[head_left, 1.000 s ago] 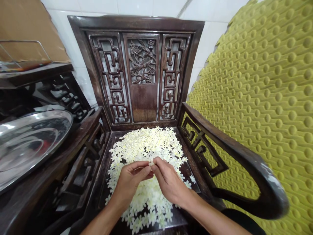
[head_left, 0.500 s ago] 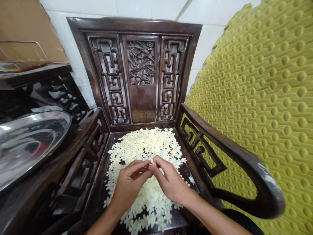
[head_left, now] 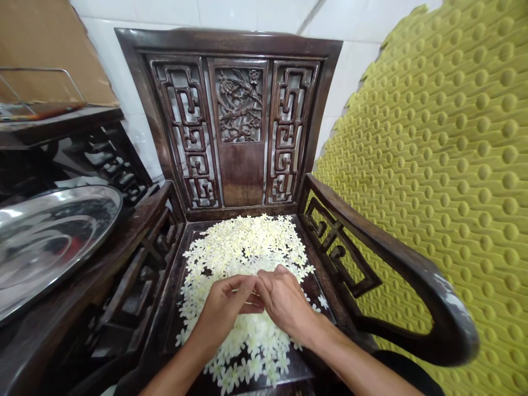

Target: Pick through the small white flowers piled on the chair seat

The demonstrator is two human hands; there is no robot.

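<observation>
My left hand (head_left: 226,309) and my right hand (head_left: 284,301) meet fingertip to fingertip above the middle of the chair seat. Both are closed in a pinch, thumbs against fingers, and whatever is between the tips is hidden or too small to name. Beneath them spreads a thick layer of small white flowers (head_left: 247,242) with pale yellow centres. The flowers cover much of the dark wooden seat (head_left: 315,289), and my hands and wrists hide part of them. One loose flower (head_left: 323,301) lies off the layer near the seat's right side.
The chair has a tall carved back (head_left: 242,170) and a curved right armrest (head_left: 396,258). A large round metal tray (head_left: 53,242) rests at the left, by the left armrest (head_left: 124,247). A yellow bumpy foam sheet (head_left: 454,165) stands on the right against white wall tiles (head_left: 173,14).
My right hand has turned over so its back faces up, and the small white piece at its fingertips is out of sight. My left thumb has shifted up against the right fingertips.
</observation>
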